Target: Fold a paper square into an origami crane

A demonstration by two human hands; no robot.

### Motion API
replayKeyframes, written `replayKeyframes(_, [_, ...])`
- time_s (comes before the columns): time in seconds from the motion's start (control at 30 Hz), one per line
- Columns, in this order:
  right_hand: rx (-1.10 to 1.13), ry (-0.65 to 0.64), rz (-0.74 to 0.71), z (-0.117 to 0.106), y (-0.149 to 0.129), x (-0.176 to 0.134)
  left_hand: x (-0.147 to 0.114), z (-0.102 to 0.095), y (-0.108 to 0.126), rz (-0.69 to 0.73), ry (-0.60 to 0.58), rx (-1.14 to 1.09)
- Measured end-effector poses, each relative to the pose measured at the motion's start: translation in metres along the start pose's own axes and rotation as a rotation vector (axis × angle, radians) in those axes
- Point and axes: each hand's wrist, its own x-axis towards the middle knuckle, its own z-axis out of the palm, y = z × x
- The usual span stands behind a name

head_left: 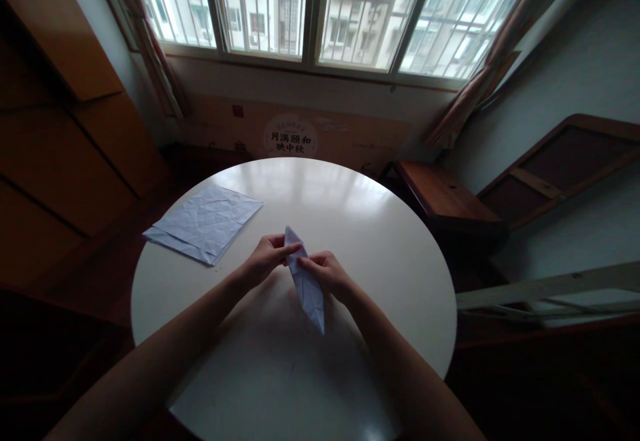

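Observation:
Between my two hands is a folded piece of paper [309,294], pale, long and narrow, with a pointed end at top and bottom. My left hand [269,254] pinches its upper left edge, thumb across the front. On the other side, my right hand [327,271] grips the right edge, its thumb pressed on the front face slightly lower. The paper slants, its lower tip toward me and to the right. Fingers behind the paper are hidden. Both hands are over the middle of a round white table [395,248].
Creased paper sheets [210,218] lie stacked at the table's left edge, close to my left forearm. A wooden stool or bench [443,191] stands beyond the table at right. Wooden cabinets [60,154] line the left side, and a barred window [310,14] is ahead.

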Motion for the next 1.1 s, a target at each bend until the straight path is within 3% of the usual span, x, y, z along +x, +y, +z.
replayKeyframes(0.17, [0.020,-0.003,0.020,0.000,0.002,0.001,0.000,-0.001,0.000,-0.030,0.002,-0.007])
replayKeyframes(0.47, [-0.043,-0.052,0.032,-0.001,0.002,-0.001,-0.001,0.002,0.000,0.084,0.039,-0.033])
replayKeyframes(0.77, [-0.058,-0.052,0.010,0.000,0.000,-0.001,0.000,0.002,0.001,0.192,0.193,0.003])
replayKeyframes(1.1, [-0.087,-0.118,-0.010,-0.003,-0.004,-0.005,0.006,-0.008,0.008,0.236,0.277,-0.107])
